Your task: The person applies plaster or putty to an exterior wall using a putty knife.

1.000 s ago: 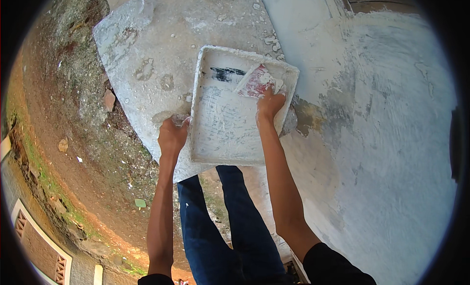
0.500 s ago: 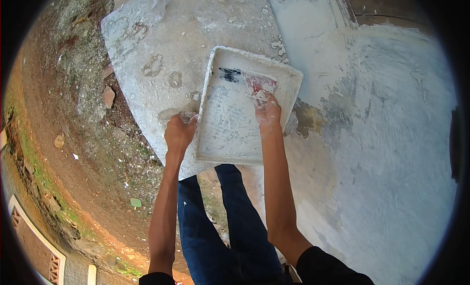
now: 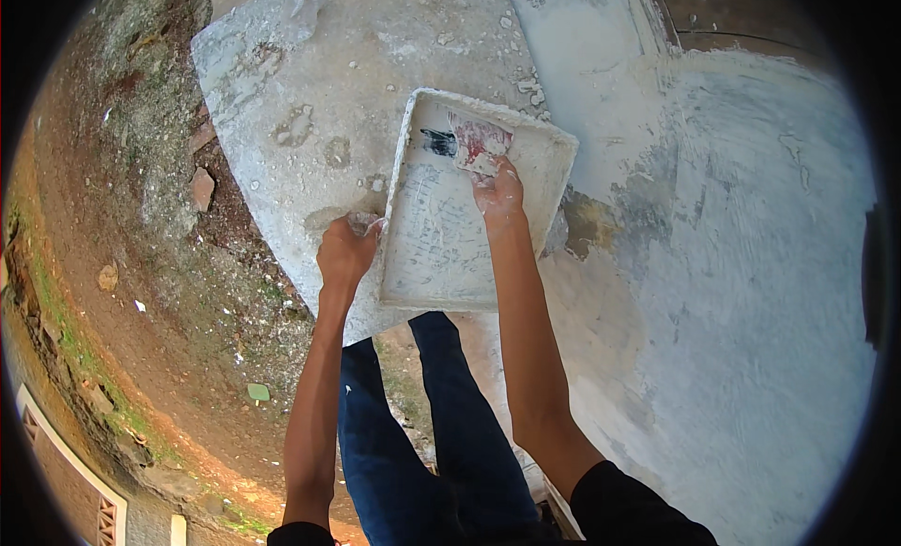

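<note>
A shallow rectangular tray [image 3: 441, 265], crusted with white paste, rests on a speckled grey board [image 3: 310, 96]. My left hand [image 3: 347, 250] is closed at the tray's left rim, gripping it. My right hand [image 3: 497, 189] holds a wide red scraper [image 3: 481, 138], smeared with white, inside the tray's upper right part. A dark streak [image 3: 436, 143] shows on the tray floor to the scraper's left. The hidden fingertips of my right hand are coated in paste.
Dirt ground with moss and stones [image 3: 202, 188] runs along the left, beside a low wall with a framed opening [image 3: 70, 462]. A white-smeared concrete surface [image 3: 741, 265] fills the right, with dark panels [image 3: 732, 16] at the top. My dark-trousered legs are below.
My right hand and the scraper have shifted up and left within the tray, and the blade has turned. The tray and my left hand sit slightly farther right in the picture.
</note>
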`<state>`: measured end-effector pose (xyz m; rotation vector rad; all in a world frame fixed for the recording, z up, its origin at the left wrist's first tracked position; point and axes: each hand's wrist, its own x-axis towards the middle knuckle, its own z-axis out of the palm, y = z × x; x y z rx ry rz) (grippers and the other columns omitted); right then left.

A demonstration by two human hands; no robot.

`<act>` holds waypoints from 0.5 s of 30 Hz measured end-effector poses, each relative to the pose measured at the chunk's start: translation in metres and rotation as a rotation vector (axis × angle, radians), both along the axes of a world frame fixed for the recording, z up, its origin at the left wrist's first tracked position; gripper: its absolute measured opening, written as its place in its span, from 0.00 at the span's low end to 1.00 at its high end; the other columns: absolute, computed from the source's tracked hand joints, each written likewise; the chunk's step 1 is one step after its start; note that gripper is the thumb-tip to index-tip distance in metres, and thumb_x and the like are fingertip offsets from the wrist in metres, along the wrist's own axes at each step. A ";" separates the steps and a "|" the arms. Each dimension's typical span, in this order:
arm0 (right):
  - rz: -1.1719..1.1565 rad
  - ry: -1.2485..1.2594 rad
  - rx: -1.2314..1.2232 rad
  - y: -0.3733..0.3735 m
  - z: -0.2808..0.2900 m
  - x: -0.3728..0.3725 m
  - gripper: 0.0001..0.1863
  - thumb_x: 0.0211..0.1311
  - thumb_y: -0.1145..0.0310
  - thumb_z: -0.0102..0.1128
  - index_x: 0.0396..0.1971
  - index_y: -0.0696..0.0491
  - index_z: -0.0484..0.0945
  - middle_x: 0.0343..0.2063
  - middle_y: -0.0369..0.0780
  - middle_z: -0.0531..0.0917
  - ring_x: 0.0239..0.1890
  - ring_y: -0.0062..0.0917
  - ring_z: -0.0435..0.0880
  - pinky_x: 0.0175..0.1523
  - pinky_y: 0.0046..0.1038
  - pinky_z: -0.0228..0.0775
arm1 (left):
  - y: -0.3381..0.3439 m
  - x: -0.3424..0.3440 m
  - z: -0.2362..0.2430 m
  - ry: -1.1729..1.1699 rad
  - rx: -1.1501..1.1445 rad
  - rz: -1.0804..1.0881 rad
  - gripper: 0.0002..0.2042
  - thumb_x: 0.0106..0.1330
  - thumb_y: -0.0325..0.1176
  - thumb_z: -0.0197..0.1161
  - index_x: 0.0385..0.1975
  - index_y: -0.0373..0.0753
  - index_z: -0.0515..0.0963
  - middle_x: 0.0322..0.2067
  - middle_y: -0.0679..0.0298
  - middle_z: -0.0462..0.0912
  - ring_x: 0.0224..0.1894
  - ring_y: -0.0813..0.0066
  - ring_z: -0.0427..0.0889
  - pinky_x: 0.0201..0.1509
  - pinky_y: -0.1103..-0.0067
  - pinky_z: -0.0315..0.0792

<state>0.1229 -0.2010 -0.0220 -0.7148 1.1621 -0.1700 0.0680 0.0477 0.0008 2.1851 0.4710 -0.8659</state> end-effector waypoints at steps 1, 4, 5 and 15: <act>-0.004 -0.002 0.058 0.003 0.002 0.000 0.14 0.62 0.73 0.47 0.48 0.55 0.71 0.44 0.41 0.78 0.46 0.32 0.79 0.52 0.35 0.74 | 0.003 -0.002 -0.003 -0.010 -0.020 0.015 0.22 0.53 0.48 0.68 0.37 0.33 0.79 0.35 0.45 0.82 0.39 0.46 0.81 0.43 0.62 0.74; -0.033 -0.031 0.116 0.005 0.003 0.001 0.13 0.63 0.72 0.47 0.47 0.55 0.71 0.44 0.41 0.78 0.46 0.32 0.79 0.52 0.35 0.74 | 0.003 -0.004 -0.005 -0.040 -0.024 0.017 0.23 0.53 0.48 0.68 0.37 0.33 0.78 0.35 0.45 0.82 0.39 0.46 0.81 0.43 0.62 0.74; -0.061 -0.056 0.119 0.005 0.003 0.001 0.13 0.64 0.72 0.47 0.47 0.54 0.72 0.43 0.41 0.79 0.46 0.33 0.79 0.52 0.35 0.74 | 0.002 -0.004 -0.005 -0.040 -0.025 0.018 0.23 0.53 0.48 0.68 0.37 0.33 0.78 0.35 0.45 0.82 0.39 0.46 0.81 0.43 0.62 0.74; -0.108 -0.207 0.213 -0.001 -0.006 -0.015 0.14 0.69 0.68 0.42 0.48 0.55 0.72 0.46 0.41 0.79 0.48 0.31 0.78 0.57 0.35 0.71 | 0.000 -0.001 0.000 -0.038 -0.011 0.010 0.22 0.54 0.48 0.68 0.37 0.32 0.79 0.34 0.45 0.82 0.40 0.46 0.81 0.43 0.62 0.74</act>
